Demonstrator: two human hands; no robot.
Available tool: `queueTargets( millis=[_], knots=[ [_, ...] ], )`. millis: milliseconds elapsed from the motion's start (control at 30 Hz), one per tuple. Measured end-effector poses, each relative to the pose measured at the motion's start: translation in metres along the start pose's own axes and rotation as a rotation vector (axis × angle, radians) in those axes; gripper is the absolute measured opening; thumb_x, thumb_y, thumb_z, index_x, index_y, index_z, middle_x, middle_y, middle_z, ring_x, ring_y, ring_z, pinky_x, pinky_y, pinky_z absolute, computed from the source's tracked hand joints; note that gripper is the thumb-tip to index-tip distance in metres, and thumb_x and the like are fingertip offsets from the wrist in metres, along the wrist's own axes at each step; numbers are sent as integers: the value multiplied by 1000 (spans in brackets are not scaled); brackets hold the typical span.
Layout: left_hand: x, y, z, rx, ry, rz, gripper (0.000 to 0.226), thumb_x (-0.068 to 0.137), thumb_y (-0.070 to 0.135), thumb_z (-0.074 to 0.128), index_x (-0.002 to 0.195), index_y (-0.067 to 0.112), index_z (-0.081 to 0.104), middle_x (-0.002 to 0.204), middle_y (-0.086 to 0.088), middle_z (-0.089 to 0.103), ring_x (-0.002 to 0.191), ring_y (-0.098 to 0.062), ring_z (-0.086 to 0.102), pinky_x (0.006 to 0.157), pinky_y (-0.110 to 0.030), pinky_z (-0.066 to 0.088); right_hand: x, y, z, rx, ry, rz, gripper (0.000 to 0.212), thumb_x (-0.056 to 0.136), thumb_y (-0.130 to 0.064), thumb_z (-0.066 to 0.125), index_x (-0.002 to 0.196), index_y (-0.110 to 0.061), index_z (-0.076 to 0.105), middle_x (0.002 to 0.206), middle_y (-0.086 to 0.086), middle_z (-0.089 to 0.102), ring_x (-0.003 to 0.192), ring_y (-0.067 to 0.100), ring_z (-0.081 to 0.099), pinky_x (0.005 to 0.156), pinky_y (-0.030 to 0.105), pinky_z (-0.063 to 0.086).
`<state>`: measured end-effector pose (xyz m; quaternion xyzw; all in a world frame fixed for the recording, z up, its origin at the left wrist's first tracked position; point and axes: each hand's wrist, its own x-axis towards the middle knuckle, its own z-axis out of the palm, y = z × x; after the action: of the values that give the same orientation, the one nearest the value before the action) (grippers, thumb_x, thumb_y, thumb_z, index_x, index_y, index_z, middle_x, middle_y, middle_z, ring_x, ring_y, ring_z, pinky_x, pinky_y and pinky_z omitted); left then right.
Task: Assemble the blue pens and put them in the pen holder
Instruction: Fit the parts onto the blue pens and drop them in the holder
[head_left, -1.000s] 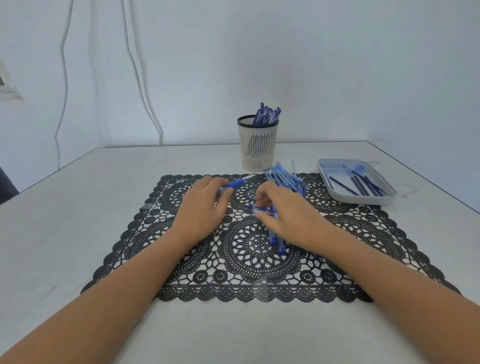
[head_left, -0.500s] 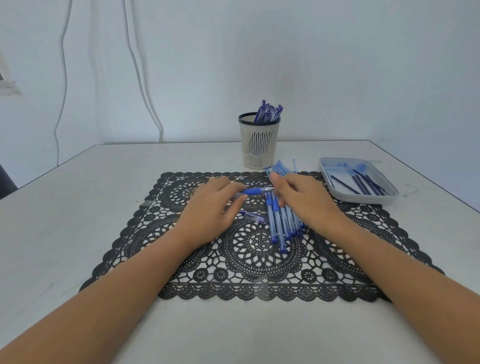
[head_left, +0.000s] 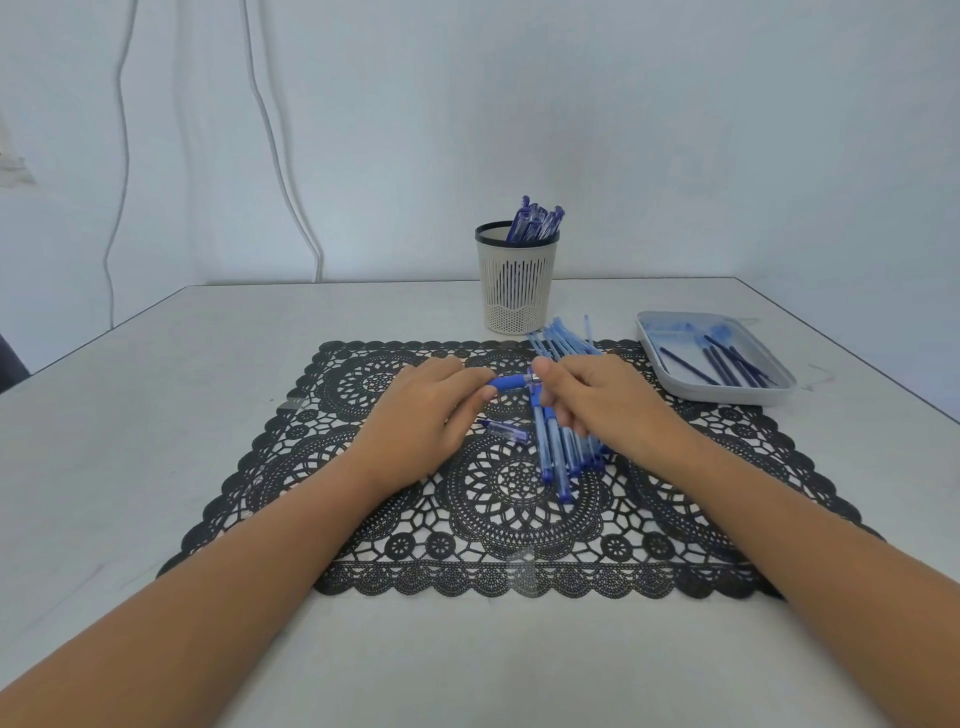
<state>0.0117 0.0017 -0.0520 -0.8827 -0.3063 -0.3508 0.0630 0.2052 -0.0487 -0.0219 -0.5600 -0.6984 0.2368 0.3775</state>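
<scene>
Both hands (head_left: 511, 410) on one blue pen (head_left: 511, 383) above black lace mat (head_left: 395, 540)

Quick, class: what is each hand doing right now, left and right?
Left hand: closed on the blue grip end of the pen.
Right hand: closed on the same pen's other end, above the pile of pen barrels.

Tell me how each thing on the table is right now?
Pen holder: upright, pens inside.
Tray: some refills lying inside.
Pen barrels: piled on the mat.
Cap: loose on the mat.
Pen: held by both hands.
Left hand: on the blue end.
Right hand: on the clear end.
</scene>
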Motion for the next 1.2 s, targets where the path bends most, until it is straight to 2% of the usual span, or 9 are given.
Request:
queueTargets(
  millis=[133, 267, 333, 433, 500, 667, 833, 1000, 1200],
  knots=[
    [0, -1, 1, 1, 12, -5, 35, 94, 32, 39, 103, 9, 64, 76, 2, 55, 69, -11, 43, 61, -35, 43, 2, 2, -3, 13, -40, -53, 5, 90, -28, 56, 92, -24, 58, 76, -4, 64, 62, 4, 59, 64, 19, 47],
    [1, -1, 1, 14, -8, 8, 34, 94, 32, 39, 103, 10, 64, 76, 2, 56, 68, -12, 47, 61, -35, 44, 1, 1, -3, 26, 44, -25, 30, 93, -44, 44, 79, -20, 57, 58, -11, 57, 44, -5, 48, 50, 8, 39],
    [1, 0, 1, 25, -22, 22, 34, 94, 32, 40, 103, 10, 64, 76, 2, 56, 67, -12, 47, 61, -33, 43, 1, 1, -4, -28, 33, -33, 29, 94, -37, 45, 75, -19, 57, 55, -11, 57, 42, -5, 46, 47, 7, 38],
    [0, 0, 1, 33, -20, 18, 34, 94, 33, 40, 103, 11, 64, 76, 2, 57, 68, -13, 48, 61, -34, 43, 0, 2, -5, 14, -13, -62, 4, 90, -19, 58, 93, -19, 60, 79, -7, 64, 65, 1, 59, 61, 8, 45],
    [1, 0, 1, 16, -6, -3, 35, 93, 33, 39, 102, 10, 65, 77, 0, 57, 69, -16, 50, 61, -37, 45, 1, 4, -4, 63, -11, -59, 16, 86, -21, 63, 101, -23, 57, 91, -6, 61, 78, 8, 61, 71, 15, 47],
    [1, 1, 1, 42, -19, 22, 34, 93, 32, 41, 102, 11, 65, 76, 1, 57, 68, -13, 48, 60, -35, 45, 1, 2, -2, -4, 16, -36, 10, 91, -30, 55, 85, -24, 59, 73, -5, 66, 57, 1, 58, 62, 16, 48],
    [1, 0, 1, 26, -13, -14, 36, 93, 34, 39, 104, 11, 65, 79, 1, 58, 71, -13, 49, 63, -34, 44, 1, 2, -2, 61, 5, -35, 15, 87, -27, 61, 102, -27, 56, 91, -7, 62, 74, 5, 60, 66, 15, 43],
    [1, -1, 1, 39, -31, -15, 37, 93, 35, 39, 104, 11, 65, 78, 2, 57, 70, -12, 48, 63, -35, 45, 1, 1, -3, 35, 58, -7, 16, 94, -25, 51, 88, -16, 62, 66, -8, 62, 47, -8, 52, 49, 6, 38],
    [1, 1, -1, -49, -4, -110, 42, 92, 38, 39, 107, 9, 65, 82, 3, 59, 77, -12, 50, 71, -30, 43, 2, 3, -4, 124, 117, -40, 12, 88, -9, 59, 93, -20, 59, 86, -6, 60, 77, 6, 57, 73, 17, 49]
  ],
)
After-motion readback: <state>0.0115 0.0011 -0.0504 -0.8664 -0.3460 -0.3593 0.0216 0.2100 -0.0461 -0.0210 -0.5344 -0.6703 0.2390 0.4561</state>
